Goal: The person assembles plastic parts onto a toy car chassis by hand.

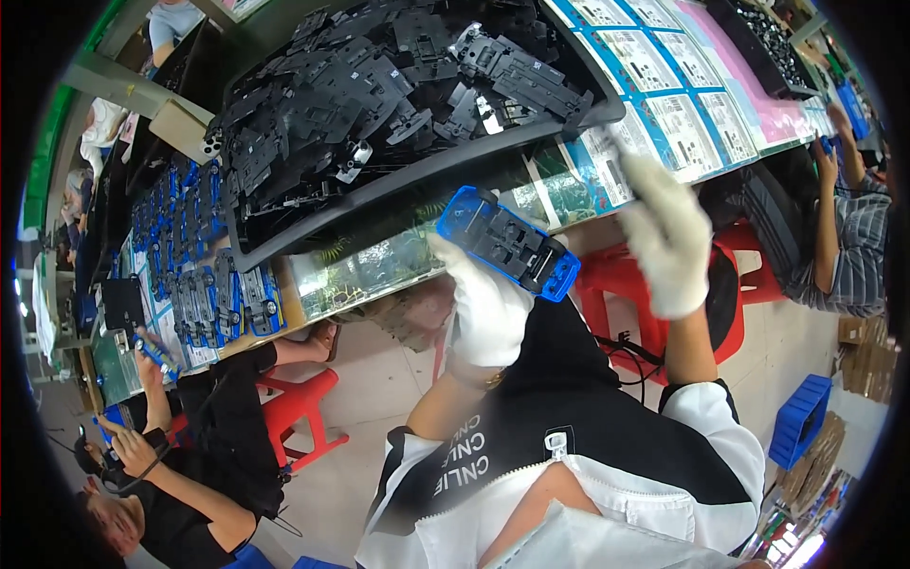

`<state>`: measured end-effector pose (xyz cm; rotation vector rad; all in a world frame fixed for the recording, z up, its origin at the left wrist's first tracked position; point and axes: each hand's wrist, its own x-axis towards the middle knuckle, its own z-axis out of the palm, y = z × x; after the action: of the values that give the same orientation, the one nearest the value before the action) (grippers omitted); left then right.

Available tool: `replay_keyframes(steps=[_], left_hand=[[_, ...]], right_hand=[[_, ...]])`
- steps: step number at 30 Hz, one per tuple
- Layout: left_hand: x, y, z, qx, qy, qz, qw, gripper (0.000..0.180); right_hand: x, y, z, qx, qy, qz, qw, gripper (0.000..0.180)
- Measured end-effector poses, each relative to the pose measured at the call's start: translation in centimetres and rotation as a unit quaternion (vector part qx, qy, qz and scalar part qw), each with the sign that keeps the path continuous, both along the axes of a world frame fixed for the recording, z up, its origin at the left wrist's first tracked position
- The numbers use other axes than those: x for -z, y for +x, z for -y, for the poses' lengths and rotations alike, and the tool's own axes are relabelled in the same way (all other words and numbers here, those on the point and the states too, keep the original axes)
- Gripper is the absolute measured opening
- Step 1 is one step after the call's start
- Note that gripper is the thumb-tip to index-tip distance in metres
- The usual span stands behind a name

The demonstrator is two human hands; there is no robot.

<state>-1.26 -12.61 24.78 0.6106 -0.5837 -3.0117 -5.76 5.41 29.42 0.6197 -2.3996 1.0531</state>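
My left hand [488,318], in a white glove, grips a blue toy car [500,239] just in front of the table edge. The car is tilted with its underside facing up, so a black chassis plate shows inside the blue body. To the right, my white-gloved right hand [669,228] is raised near the corner of a large black tray [417,169]. Motion smears its fingers, and whether they hold anything cannot be made out. Loose black chassis plates [327,104] lie heaped in the tray, a few with shiny silver parts among them.
Rows of blue cars with black undersides [204,294] stand left of the tray. Printed sheets [637,62] cover the table at right, beside a black bin of small parts [763,43]. Co-workers sit on both sides. Red stools [301,410] and a blue crate [801,422] stand on the floor.
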Motion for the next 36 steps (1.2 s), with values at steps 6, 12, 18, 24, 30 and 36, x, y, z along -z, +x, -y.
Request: replay_keyframes(steps=[6,12,18,24,30,36], left_hand=[[-0.5,0.1,-0.8,0.003,-0.019,-0.009,1.0,0.081],[0.1,0.7,0.0,0.015,-0.007,-0.015,1.0,0.074],[0.2,0.5,0.2,-0.006,-0.053,-0.038,0.998,0.08],[-0.1,0.8,0.3,-0.031,-0.16,-0.003,0.987,0.083],[0.9,1.6,0.9,-0.003,-0.229,-0.02,0.973,0.082],[1.4,2.0,1.3,-0.026,-0.16,-0.072,0.984,0.055]], right_hand=[[-0.6,1.1,4.1,-0.023,0.066,0.04,0.997,0.04],[0.6,2.0,5.1,-0.055,0.101,0.064,0.991,0.038],[-0.6,2.9,5.7,-0.054,0.076,0.037,0.995,0.041],[1.0,4.5,7.6,-0.077,0.148,0.053,0.984,0.048],[1.6,4.7,8.6,-0.063,0.15,0.035,0.986,0.047],[2.0,4.4,9.0,-0.093,0.145,0.038,0.984,0.046]])
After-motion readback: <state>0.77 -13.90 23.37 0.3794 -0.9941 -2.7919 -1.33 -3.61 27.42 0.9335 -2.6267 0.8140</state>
